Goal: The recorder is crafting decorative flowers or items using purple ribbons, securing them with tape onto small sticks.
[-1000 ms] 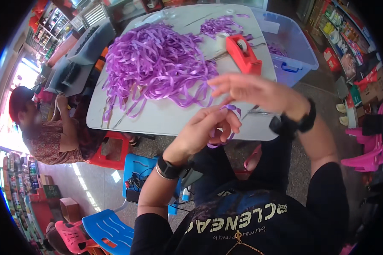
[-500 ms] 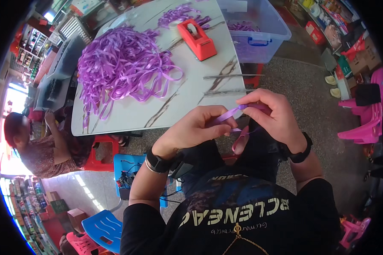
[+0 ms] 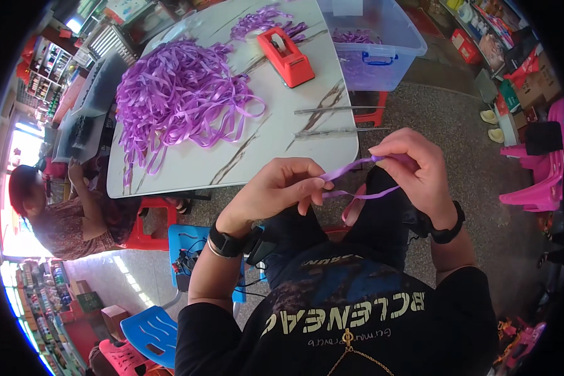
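A purple ribbon (image 3: 351,168) stretches between my two hands, just off the near right corner of the table. My left hand (image 3: 281,188) pinches it between thumb and fingers. At the other end my right hand (image 3: 413,170) grips it by a small dark purple knot or bead, too small to tell which. A second strand of the ribbon hangs in a shallow curve below, between the hands. On the marble-patterned table (image 3: 276,141) lies a big heap of purple ribbons (image 3: 175,100), beyond my left hand.
A red tape dispenser (image 3: 286,59) stands beside a smaller ribbon pile (image 3: 260,24). Two thin metal rods (image 3: 332,109) jut past the table's right edge. A clear plastic bin (image 3: 382,69) holds more ribbons. Another person (image 3: 62,213) sits at left; a blue stool (image 3: 188,241) stands near my left arm.
My hands have drawn apart, the right one moving rightward and the left one slightly left. The ribbon between them is now longer and straighter.
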Tool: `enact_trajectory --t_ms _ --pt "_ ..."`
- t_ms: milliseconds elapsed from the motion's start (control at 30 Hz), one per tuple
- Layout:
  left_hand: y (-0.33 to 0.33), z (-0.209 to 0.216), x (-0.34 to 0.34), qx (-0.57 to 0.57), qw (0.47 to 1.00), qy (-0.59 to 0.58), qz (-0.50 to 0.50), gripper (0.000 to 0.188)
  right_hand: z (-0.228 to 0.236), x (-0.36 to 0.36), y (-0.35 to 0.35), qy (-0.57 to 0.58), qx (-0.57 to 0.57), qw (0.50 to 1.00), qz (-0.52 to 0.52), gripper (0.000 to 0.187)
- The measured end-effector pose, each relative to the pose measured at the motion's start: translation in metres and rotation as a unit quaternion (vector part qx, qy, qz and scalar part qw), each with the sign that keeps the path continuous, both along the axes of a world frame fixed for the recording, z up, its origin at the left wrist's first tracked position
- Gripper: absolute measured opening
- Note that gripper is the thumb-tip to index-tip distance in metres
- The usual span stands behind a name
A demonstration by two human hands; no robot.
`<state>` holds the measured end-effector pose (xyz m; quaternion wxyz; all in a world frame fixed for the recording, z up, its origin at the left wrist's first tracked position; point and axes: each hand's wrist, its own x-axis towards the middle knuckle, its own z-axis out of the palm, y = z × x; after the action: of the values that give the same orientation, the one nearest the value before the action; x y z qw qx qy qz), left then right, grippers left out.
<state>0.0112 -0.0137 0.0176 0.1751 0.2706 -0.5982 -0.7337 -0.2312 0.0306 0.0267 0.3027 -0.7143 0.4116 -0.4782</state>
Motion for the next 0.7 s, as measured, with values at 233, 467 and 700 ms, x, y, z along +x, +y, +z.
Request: enact_trajectory --t_ms 233,467,700 --pt "0.007 0.007 0.016 -0.022 0.992 -0.115 -0.044 0.03 -0.006 0.008 -0.005 0.055 -0.182 0.979 -0.07 0.022" --pt "0.003 -0.003 -0.004 0.019 0.993 0.106 -0.041 0.05 -0.011 0.015 -0.013 0.081 -0.32 0.943 -0.04 0.025" --pt "-0.004 0.015 -0.029 0.028 0.995 0.087 -0.034 0.027 -0.015 0.018 -0.02 0.059 -0.314 0.947 -0.036 0.026"
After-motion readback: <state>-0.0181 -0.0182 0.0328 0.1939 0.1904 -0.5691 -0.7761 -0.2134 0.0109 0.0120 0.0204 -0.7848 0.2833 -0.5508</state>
